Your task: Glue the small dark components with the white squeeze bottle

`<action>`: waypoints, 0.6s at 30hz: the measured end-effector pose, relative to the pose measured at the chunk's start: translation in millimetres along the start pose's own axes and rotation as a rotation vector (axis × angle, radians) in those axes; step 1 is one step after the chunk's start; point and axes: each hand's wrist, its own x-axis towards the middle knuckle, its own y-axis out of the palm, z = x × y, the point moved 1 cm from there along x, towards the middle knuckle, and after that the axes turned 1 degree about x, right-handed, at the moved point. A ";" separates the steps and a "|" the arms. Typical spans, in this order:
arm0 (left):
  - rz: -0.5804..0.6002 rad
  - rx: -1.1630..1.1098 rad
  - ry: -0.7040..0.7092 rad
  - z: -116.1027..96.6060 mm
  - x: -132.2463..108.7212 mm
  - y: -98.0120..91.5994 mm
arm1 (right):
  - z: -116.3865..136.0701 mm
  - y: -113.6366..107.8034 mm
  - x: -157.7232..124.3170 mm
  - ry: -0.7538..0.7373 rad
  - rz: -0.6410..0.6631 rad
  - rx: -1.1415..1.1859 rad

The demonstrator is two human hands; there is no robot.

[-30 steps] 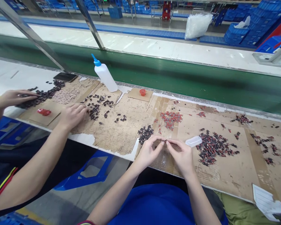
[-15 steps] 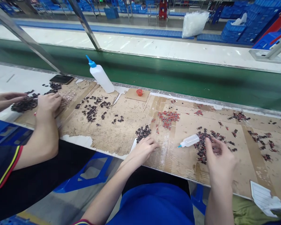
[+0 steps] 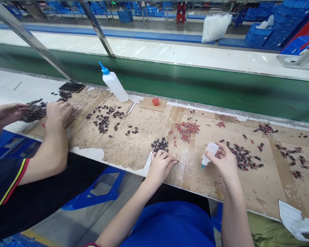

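My right hand (image 3: 225, 160) is closed around a small white squeeze bottle (image 3: 210, 153), tilted so its blue tip points down and left over the cardboard. Just in front of the near edge, my left hand (image 3: 161, 166) rests with thumb and forefinger pinched on a small dark part (image 3: 177, 161), mostly covered by the fingertips. Touching distance from its knuckles lies a heap of small black parts (image 3: 159, 144). Between and beyond my hands is a pile of small red parts (image 3: 187, 130). Right of the bottle spreads a pile of black-and-red pieces (image 3: 245, 157).
A large white bottle (image 3: 115, 85) with a blue nozzle stands tilted-looking at the back, near a red cap (image 3: 156, 102). At left, a co-worker's hands (image 3: 58, 115) handle black parts beside a phone (image 3: 72, 87). A green belt (image 3: 185, 85) runs behind the worktable.
My right hand has moved left from the black-and-red pile and taken up the small bottle, now tipped downward. My left hand has shifted slightly, a small dark part showing at its fingertips.
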 end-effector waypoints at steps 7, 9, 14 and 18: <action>-0.133 0.047 0.052 5.3 -3.2 2.6 | -4.4 29.2 -14.8 0.223 0.310 0.898; -0.116 0.033 0.092 7.0 -3.1 2.9 | -7.3 36.3 -14.5 0.269 0.317 1.071; -0.114 0.007 0.146 9.7 -2.3 6.9 | -9.5 41.7 -17.4 0.340 0.561 1.292; -0.124 0.000 0.139 8.0 -1.4 9.8 | -6.5 44.3 -22.9 0.341 0.675 1.253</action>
